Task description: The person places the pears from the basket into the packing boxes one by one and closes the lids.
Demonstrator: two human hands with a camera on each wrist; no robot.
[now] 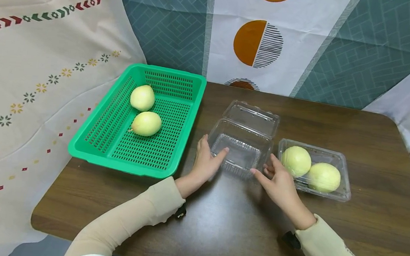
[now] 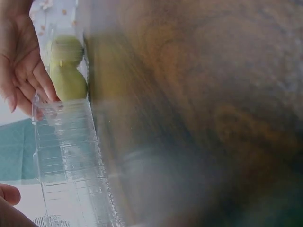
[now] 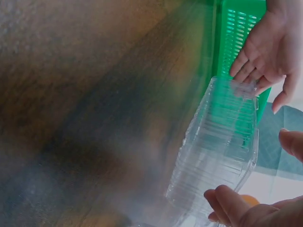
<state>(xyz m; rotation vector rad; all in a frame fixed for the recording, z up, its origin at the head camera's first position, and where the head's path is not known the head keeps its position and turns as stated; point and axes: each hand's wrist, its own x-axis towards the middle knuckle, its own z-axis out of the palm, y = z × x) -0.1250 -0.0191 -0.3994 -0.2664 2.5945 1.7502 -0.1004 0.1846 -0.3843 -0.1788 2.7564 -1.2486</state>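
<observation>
A clear plastic clamshell box [image 1: 237, 151] lies on the table with its lid [image 1: 252, 119] tipped back, away from the person. At its left side is my left hand [image 1: 205, 161], fingers along the outer wall and thumb above the near rim. My right hand [image 1: 280, 184] stands at the opposite side, fingertips right at the wall. In the left wrist view the right hand [image 2: 26, 61] has its fingers extended against the box's end. The left hand [image 3: 272, 56] shows extended fingers and a thumb held apart in the right wrist view.
To the right, a second clear box [image 1: 345, 191] contains two pale yellow-green pears [image 1: 324, 177]. A green slotted basket [image 1: 185, 142] on the left contains two more pears [image 1: 146, 123]. Patterned cloth [image 1: 179, 30] hangs behind the wooden table [image 1: 235, 234].
</observation>
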